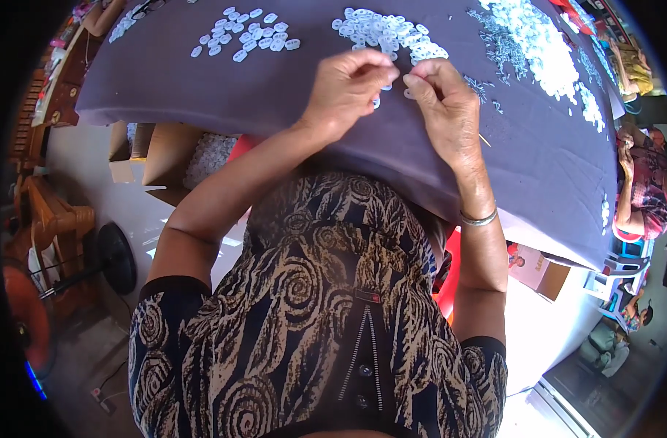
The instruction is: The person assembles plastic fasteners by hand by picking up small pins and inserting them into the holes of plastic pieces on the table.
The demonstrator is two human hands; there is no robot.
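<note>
Both of my hands are raised close together over the cloth near the table's front edge. My left hand [351, 91] is closed, thumb and forefinger pinched together; whatever lies between the tips is too small to make out. Opposite it, my right hand [448, 109] is also pinched, its tips turned toward the left hand. A small white oval piece [408, 94] shows by the right thumb; whether it is held or lies on the cloth is unclear. Another white oval piece [376, 104] sits below the left fingertips. Just beyond the hands spreads a pile of white oval two-holed pieces [381, 28].
A looser group of white oval pieces [249, 33] lies to the left. Small dark metal parts [497, 47] and a glaring white heap [545, 55] are at far right. Cardboard boxes [169, 157] stand under the purple-grey tablecloth [165, 91]. Other people sit along the right.
</note>
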